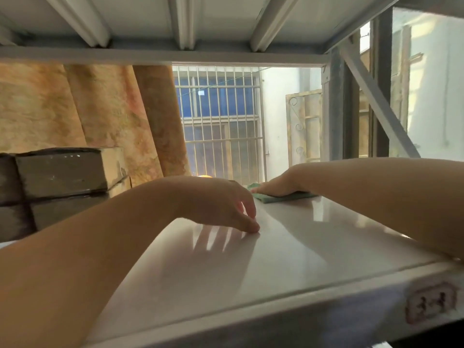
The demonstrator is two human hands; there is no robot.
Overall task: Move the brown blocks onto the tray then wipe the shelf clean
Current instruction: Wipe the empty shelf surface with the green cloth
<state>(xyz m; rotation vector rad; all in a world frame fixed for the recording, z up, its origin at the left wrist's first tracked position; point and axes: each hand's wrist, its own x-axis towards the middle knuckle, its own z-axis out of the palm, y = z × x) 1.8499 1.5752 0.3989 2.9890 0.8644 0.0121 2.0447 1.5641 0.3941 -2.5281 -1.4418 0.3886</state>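
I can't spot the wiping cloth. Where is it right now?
The green cloth lies at the far edge of the white shelf, right of centre in the head view, under the right hand.

The right grip (pixel 278 182) is pressing a green cloth (pixel 286 197) flat at the far edge of the white shelf (pixel 276 247); the left grip (pixel 218 199) is touching the shelf nearer.

So the left hand (pixel 216 199) sits mid-shelf (pixel 288 247), fingertips touching the surface. The right hand (pixel 281 183) is further back and to the right, lying flat on the cloth (pixel 283 197) near the far edge. Blocks (pixel 60 172) are stacked off to the left, with a barred window (pixel 221 116) behind it all.
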